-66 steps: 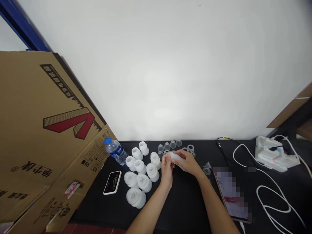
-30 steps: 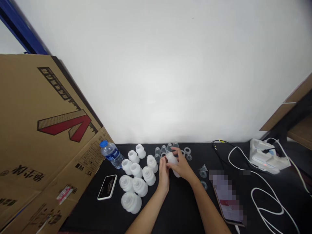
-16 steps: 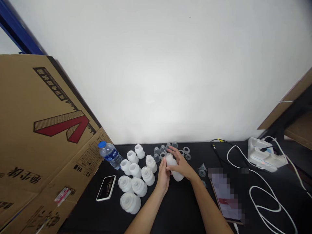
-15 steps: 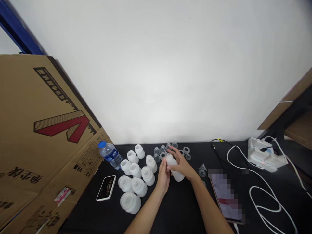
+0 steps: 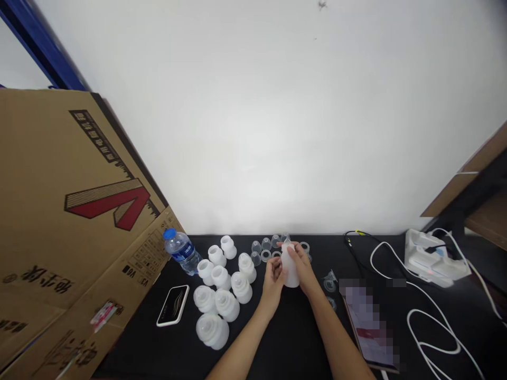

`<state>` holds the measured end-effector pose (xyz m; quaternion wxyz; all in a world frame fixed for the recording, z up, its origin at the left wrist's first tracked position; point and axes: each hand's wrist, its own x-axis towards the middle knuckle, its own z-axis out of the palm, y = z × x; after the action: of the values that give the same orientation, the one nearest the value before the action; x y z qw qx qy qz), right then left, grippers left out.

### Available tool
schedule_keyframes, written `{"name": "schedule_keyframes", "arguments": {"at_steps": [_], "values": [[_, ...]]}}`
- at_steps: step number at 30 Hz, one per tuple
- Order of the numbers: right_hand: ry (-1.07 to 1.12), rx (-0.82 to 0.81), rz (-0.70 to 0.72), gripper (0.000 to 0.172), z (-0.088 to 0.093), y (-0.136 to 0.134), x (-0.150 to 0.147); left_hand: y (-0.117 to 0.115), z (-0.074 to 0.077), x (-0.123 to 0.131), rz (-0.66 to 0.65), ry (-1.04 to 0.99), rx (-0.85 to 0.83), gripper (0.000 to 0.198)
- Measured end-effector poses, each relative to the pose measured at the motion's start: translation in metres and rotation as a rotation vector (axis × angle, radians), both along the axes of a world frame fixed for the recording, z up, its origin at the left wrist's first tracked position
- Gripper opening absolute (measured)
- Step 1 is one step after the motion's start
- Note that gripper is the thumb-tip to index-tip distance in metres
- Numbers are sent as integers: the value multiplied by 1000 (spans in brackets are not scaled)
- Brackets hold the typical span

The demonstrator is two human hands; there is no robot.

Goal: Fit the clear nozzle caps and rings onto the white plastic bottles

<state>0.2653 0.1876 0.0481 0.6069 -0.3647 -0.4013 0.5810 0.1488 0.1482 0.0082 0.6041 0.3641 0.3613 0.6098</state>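
Note:
A frosted white plastic bottle body [image 5: 290, 269] stands upright between my hands, its lower end just above the black table. My right hand [image 5: 301, 264] wraps its right side, with the fingers reaching over the top. My left hand [image 5: 273, 277] presses against its left side. Beyond the hands lies a cluster of small transparent plastic cups [image 5: 266, 244]. To the left stand several frosted white bottle pieces [image 5: 227, 305] in a loose group.
A water bottle with a blue cap [image 5: 181, 252] and a black-and-white power bank [image 5: 172, 305] lie on the black table [image 5: 293, 338]. A cardboard sheet [image 5: 79, 211] leans at the left. A pixelated tablet [image 5: 366, 327], white cables [image 5: 431, 316] and a white device [image 5: 433, 258] are at the right.
The frosted bottle has turned from tilted to upright between my hands. My left hand has moved closer to my right, and the whole view has shifted slightly.

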Motion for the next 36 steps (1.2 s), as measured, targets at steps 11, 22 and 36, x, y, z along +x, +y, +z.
{"name": "schedule_keyframes", "arguments": {"at_steps": [11, 22, 36], "values": [[61, -41, 26, 49, -9, 5, -1, 0, 1, 1, -111, -47, -66, 62], [230, -119, 213, 51, 5, -6, -4, -9, 27, -13, -416, -502, -233, 54], [229, -81, 165, 47, 0, -1, -3, -3, 12, 0, -144, -368, -250, 55]]}}
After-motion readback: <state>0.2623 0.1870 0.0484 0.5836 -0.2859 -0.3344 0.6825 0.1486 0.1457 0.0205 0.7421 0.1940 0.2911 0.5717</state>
